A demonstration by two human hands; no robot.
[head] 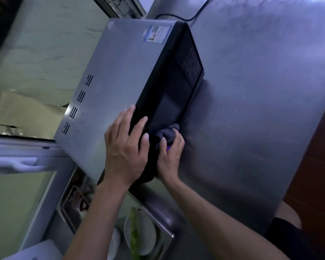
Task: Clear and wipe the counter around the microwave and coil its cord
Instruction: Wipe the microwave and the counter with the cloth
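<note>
Wiping at the lower front corner of the microwave (pixel 120 76): right hand (pixel 170 156) has its grip clenched round a bunched dark grey cloth (pixel 166 135), a bit of purple showing under the fingers, cloth pressed where the black door meets the tabletop (pixel 261 109). Left hand (pixel 126 152) lies flat on the microwave's near corner, fingers straight and spread over the edge of the door, grip released, holding nothing.

Microwave: silver case with vent slots along the top, a label sticker (pixel 157 33) near the far end, black door and control panel facing right. It sits on the left side of the tabletop. Its black cord (pixel 191 16) runs out from behind the far end and trails across the steel toward the top of the view, lying loose, uncoiled.

Near the hands, lower in view: a sink (pixel 158 218) set into the steel, with a white plate (pixel 141 235) carrying something green, and another white dish beside it. A wire rack sits left of the sink, contents unclear.

Surface is brushed stainless steel, scuffed, with blue-ish light glare at the far right. Pale marbled wall panel on the left, a window frame beside it. Reddish-brown tiled floor shows past the tabletop's right edge.
</note>
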